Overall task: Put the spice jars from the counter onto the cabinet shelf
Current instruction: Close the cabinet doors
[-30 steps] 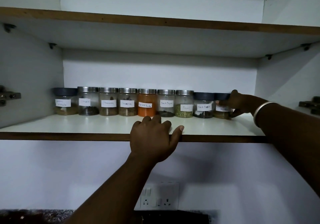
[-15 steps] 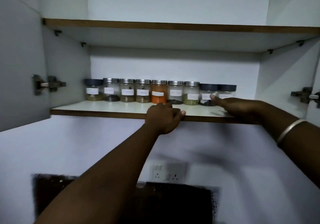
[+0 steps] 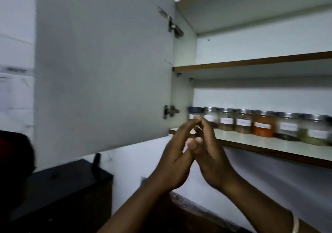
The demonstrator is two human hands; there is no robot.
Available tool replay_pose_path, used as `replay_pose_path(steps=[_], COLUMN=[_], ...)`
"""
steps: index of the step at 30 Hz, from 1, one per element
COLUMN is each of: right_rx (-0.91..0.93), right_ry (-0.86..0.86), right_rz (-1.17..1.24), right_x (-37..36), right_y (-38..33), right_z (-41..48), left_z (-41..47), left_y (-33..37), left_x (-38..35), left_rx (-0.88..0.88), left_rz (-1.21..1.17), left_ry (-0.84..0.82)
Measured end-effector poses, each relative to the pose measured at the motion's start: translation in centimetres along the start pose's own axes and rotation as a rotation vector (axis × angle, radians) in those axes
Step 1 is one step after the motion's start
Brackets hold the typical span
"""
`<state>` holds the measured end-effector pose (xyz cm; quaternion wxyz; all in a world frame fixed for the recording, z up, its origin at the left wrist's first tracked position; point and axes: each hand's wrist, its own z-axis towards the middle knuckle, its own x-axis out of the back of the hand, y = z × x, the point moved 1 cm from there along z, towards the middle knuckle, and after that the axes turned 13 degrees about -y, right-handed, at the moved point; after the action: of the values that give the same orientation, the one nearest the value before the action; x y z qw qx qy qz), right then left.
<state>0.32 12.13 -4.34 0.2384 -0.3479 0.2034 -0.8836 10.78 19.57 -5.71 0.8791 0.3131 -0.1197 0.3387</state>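
On smooth white shelf point(image 3: 251, 141): round glass spice jars point(image 3: 243, 124), metal lids point(image 3: 244, 111).

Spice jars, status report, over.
Left hand and right hand empty, pressed together. Labelled glass spice jars lined up on white cabinet shelf. Nothing in the way.

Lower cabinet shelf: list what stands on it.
A row of labelled spice jars stands on the shelf, one orange. The left hand and right hand, pressed together, partly cover the dark-lidded jar at the left end; the row's right end is out of frame.
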Motion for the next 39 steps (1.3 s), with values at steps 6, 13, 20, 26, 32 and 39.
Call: replay_pose_path(steps=[6,13,20,26,32,39], right_rx=[0.252,0.315,0.317,0.310,0.445,0.491], right_ry=[-0.170,-0.277,-0.301,-0.273,0.031,0.173], right_rz=[0.120,0.003,-0.036,-0.040,-0.082,0.271], right_x=[-9.6,-16.4,-20.2,-20.3,-18.9,-12.5], right_y=[-6.8,-10.5,-10.8,-9.9,-9.5,-9.1], right_z=[7.7,13.9,15.8,15.4,10.8,4.7], left_z=[-5.9,-9.8,-10.3,-9.6,-9.3,-6.7], left_y=[5.9,8.0,1.4,1.3,5.8,8.3], left_x=[14.1,26.2,30.2,27.0,20.7,11.3], left_rx=[0.010,0.153,0.261,0.198,0.048,-0.125], left_rz=[0.743,1.014,0.106,-0.094,-0.189,-0.048], left_ry=[0.320,0.853,0.659,0.563,0.461,0.308])
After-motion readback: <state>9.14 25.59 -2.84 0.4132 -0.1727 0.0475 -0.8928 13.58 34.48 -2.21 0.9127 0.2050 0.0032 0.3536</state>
